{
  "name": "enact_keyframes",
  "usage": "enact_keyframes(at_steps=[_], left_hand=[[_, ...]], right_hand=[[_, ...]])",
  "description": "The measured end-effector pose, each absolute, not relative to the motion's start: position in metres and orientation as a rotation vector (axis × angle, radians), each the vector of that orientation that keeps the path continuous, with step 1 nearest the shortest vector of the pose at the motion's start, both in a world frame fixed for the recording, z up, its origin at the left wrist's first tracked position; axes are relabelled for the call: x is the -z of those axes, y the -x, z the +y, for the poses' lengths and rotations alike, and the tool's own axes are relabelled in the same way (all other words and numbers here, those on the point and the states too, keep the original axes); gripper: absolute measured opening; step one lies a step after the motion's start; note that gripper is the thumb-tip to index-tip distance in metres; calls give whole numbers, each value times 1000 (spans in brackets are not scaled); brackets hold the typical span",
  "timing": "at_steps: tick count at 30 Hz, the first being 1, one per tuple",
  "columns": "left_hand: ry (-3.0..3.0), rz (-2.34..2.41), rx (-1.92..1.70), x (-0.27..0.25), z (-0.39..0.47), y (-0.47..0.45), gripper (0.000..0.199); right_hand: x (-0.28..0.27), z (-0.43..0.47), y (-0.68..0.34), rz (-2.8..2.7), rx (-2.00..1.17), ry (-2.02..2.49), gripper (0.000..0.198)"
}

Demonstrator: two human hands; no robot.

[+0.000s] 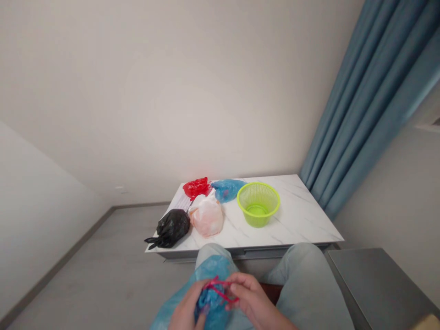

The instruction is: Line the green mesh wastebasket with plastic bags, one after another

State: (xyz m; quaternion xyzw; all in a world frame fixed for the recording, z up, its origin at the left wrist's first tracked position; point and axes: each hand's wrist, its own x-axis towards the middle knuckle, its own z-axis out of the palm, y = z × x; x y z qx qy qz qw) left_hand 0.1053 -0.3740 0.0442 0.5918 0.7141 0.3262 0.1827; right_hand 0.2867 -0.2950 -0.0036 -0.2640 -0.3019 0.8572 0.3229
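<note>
A blue plastic bag (215,268) lies over my lap, its gathered part bunched up between my hands. My left hand (189,305) is closed round that gathered plastic. With fingers pinched together, my right hand (250,295) holds a pinkish-red string (220,283), which loops across the bunched bag and passes by my left fingers. Whether the string is knotted cannot be made out. What the bag contains is hidden.
On the white marble-look table (292,229) stand a lime-green basket (258,220), a tied black bag (173,228), a whitish bag (207,217), a red bag (196,188) and another blue bag (227,189). A blue curtain (364,110) hangs at the right.
</note>
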Motion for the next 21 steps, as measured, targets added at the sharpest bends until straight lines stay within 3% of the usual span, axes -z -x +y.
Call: enact_keyframes(at_steps=[7,11,16,21], left_hand=[[-1601,2751,-948,-166,-283,-5,49],[-1617,2802,-1097,-229,-216,52,60],[-1151,2754,-1546,-251,-145,111,34],[-1214,2762,-1693,-231,-92,116,38]], right_hand=[[60,-270,-297,-637,-2323,704,36],[85,-260,-303,-580,-2312,748,37],[100,-252,-308,-511,-2298,824,37],[112,-246,-309,-418,-2282,843,37]])
